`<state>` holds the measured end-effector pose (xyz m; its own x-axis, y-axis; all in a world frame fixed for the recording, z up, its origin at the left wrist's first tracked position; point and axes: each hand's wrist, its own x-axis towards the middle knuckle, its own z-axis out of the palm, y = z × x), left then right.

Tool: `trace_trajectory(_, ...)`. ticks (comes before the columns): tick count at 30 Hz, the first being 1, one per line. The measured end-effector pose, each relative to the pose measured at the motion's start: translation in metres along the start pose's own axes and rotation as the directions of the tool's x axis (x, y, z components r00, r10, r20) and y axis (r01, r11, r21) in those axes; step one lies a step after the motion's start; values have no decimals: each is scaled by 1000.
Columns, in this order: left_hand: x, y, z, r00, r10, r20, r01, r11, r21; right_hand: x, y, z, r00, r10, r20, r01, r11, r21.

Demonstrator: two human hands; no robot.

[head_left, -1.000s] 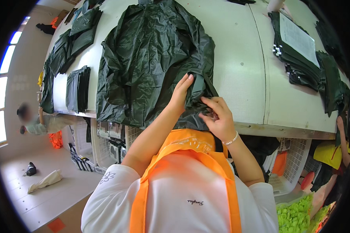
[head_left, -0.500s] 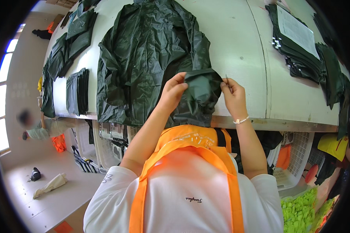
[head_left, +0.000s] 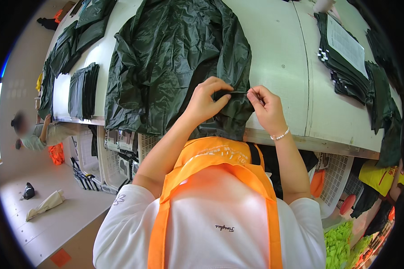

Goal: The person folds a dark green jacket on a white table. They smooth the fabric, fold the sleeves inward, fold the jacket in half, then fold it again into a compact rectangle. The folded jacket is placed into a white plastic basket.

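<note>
Here's the pale bench, and the dark green rain jacket sprawls up to its near edge, hem toward the wearer, probably so both hands reach its lower right side. Toward the bench's right edge, a stack of folded dark garments seems parked to leave working room; a smaller folded stack sits by the near-left edge. And the hands! Left hand: thumb and forefinger narrow, grip impossible to tell. Right hand: fingertips pinching a thin strand, apparently held taut.
</note>
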<state>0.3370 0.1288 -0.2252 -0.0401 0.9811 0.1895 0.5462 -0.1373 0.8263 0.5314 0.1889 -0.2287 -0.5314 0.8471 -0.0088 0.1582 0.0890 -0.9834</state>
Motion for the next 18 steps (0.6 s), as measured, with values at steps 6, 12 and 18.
trace_trajectory(6,-5,-13,2,935,-296,193,354,787,-505,1,8,-10,980,184,81,-198,955,221)
trace_trajectory(12,5,7,-1,879,-409,247,475,687,-550,-1,0,-9,992,128,20,-130,982,141)
trace_trajectory(18,15,28,-8,865,-347,362,460,837,-296,0,-5,-11,970,214,117,-240,922,305)
